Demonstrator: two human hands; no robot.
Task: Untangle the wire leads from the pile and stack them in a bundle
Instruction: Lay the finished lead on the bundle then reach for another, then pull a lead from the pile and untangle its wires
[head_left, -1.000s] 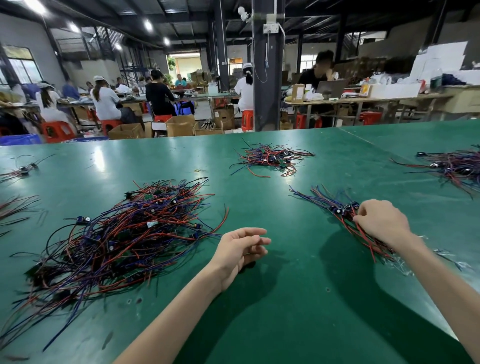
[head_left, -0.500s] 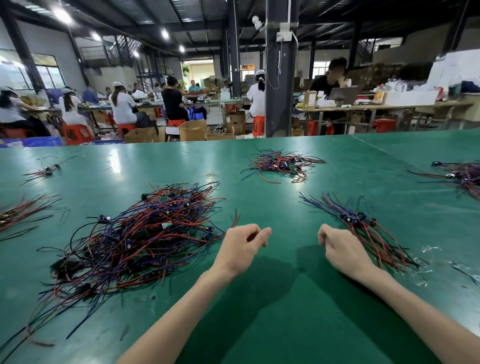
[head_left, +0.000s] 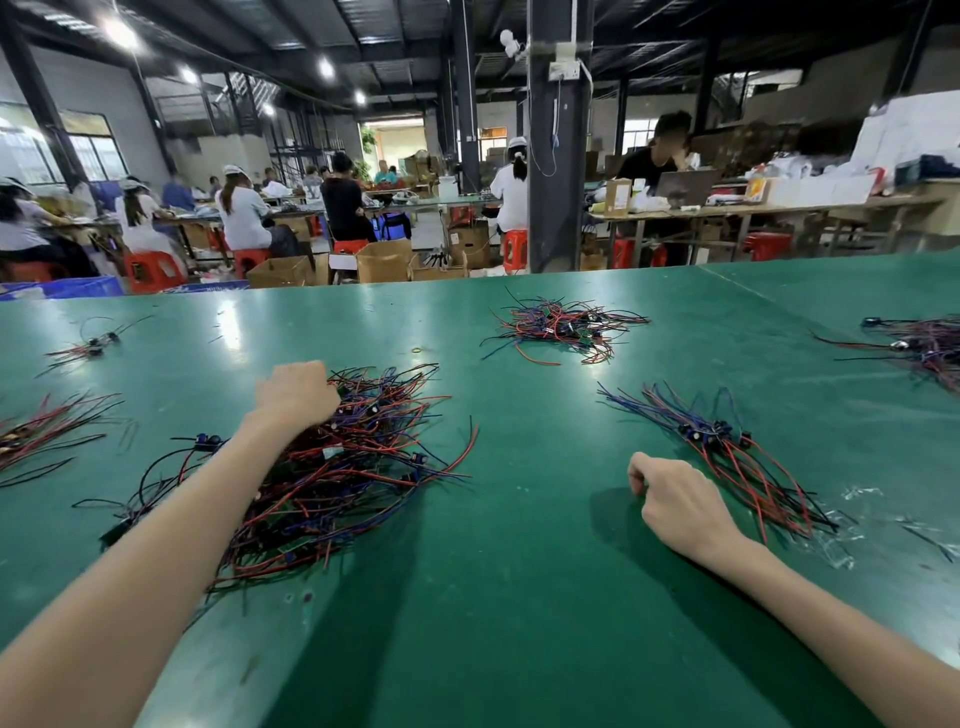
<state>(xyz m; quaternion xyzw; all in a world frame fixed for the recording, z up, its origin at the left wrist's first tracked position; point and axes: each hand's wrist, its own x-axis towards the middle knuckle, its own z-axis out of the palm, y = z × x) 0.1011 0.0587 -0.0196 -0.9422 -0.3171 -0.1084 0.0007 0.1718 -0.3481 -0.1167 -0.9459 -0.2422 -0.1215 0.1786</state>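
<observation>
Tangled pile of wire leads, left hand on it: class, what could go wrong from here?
1. The pile is heavily interlaced, so a pull by the left hand may drag out a clump, not one lead.
2. Dragged leads could sweep across into the sorted bundle and disorder it.

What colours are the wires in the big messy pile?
The tangled pile mixes red, blue and black wires; the head view, the only one, shows it.

left hand (head_left: 296, 396) fingers hidden in pile (head_left: 363, 467)
</observation>
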